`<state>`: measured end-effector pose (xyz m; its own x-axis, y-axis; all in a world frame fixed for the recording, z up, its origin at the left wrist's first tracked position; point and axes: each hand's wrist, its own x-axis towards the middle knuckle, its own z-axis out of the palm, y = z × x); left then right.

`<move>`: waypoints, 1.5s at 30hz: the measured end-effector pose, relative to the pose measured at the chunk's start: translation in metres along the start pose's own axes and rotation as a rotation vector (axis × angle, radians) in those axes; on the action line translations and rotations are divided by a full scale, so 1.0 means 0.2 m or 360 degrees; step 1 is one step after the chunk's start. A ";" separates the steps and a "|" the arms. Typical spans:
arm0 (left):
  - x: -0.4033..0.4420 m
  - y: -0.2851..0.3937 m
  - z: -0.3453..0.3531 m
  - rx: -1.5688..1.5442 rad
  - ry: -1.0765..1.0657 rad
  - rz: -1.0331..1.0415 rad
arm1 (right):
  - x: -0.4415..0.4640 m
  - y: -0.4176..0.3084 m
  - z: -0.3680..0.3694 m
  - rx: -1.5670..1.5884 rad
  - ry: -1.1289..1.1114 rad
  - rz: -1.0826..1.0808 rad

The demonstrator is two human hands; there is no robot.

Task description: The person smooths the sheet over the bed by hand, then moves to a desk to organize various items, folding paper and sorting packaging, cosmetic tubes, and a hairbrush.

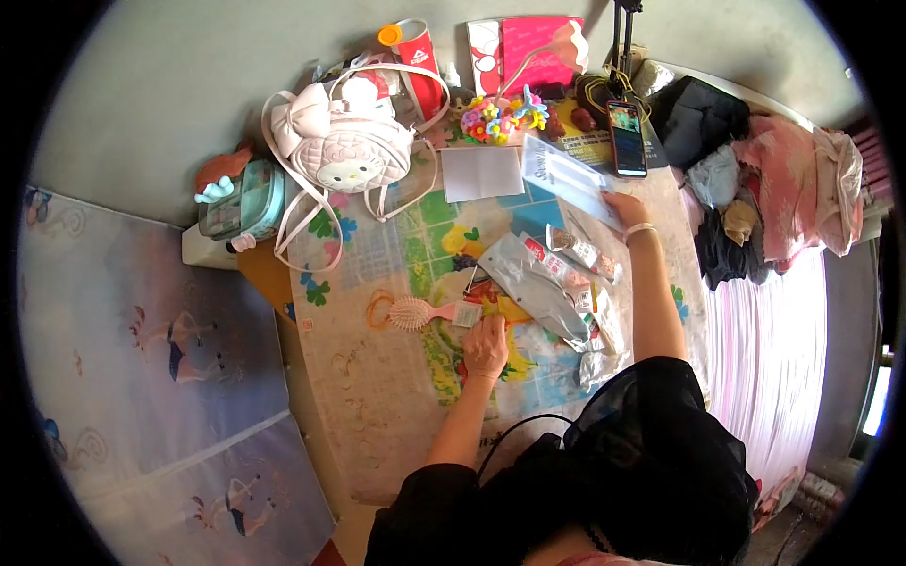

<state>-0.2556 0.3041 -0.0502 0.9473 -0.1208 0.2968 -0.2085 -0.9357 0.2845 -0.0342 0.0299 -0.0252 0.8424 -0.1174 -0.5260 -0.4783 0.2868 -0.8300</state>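
My right hand (628, 212) grips the near corner of a flat, pale blue-white plastic packet (571, 177) with printed lettering, held over the far right of the table. On the tabletop rests my left hand (486, 349), its fingers curled; whatever may be in them is hidden. Just beyond those fingers lies a pink hairbrush (411, 312) with a paper tag (466, 313) at its handle end. Orange loops (379, 309) lie beside its bristles. Between my hands are a silver foil bag (533, 288) and several snack-like packets (583, 253).
A white sheet (482, 174) lies behind the foil bag. A pink-white bow handbag (354, 156) stands back left, near a teal box (243, 203). Colourful flowers (505, 118), a pink lamp (568, 47) and a propped phone (627, 139) stand at the back. Clothes (779, 189) are piled right.
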 end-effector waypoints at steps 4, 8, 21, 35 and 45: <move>0.01 0.00 0.00 -0.0021 -0.0009 -0.0005 | -0.07 -0.06 0.09 -0.0631 0.0029 -0.0006; 0.00 0.00 0.00 -0.0004 -0.0004 -0.0001 | -0.15 -0.10 0.17 -0.0940 -0.0004 -0.0126; 0.00 0.01 -0.01 -0.0007 -0.0063 -0.0008 | 0.18 0.11 0.55 -0.0535 -0.0141 -0.0248; 0.01 0.00 0.00 -0.0020 -0.0094 -0.0004 | -0.14 0.12 0.80 -0.2185 0.0425 -0.0770; 0.01 0.01 0.00 0.0010 -0.0066 0.0011 | -0.08 0.30 0.89 -0.2277 0.0068 -0.1224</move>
<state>-0.2543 0.3017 -0.0483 0.9551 -0.1405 0.2608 -0.2134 -0.9369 0.2770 -0.0330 0.2183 -0.0339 0.9831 0.1608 0.0879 0.1818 -0.9163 -0.3569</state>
